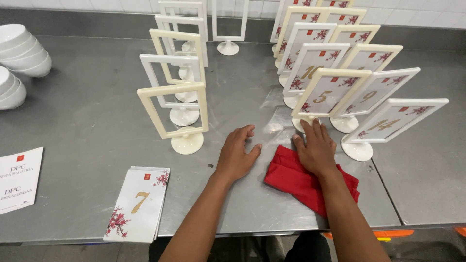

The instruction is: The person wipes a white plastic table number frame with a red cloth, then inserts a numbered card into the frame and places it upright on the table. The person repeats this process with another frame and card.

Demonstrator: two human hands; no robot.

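- Two hands lie flat on the steel counter, fingers spread and gripping nothing — the left hand rests on bare metal, the right hand presses down on a red cloth.
- Cloth: it sits under the right palm and trails back toward the wrist, rumpled and folded over itself. It looks soft, limp and light; it should bunch at any point, so a pinch at the free corner just left of the right hand would probably serve.
- Just beyond the right fingertips stands a filled sign holder, its round foot near the fingers, with more filled ones ranked behind and to the right.
- Ahead of the left hand stand empty frames, the nearest cream-coloured one close by.
- These holders look like stiff, light plastic on small bases — likely easy to tip; the stem or foot seems a safer hold than the thin frame.
- Left of the left forearm, near the counter edge, lies a stack of cards: thin, bendable, probably slick on the steel.
- Far left sit stacked white bowls, well apart from both hands.
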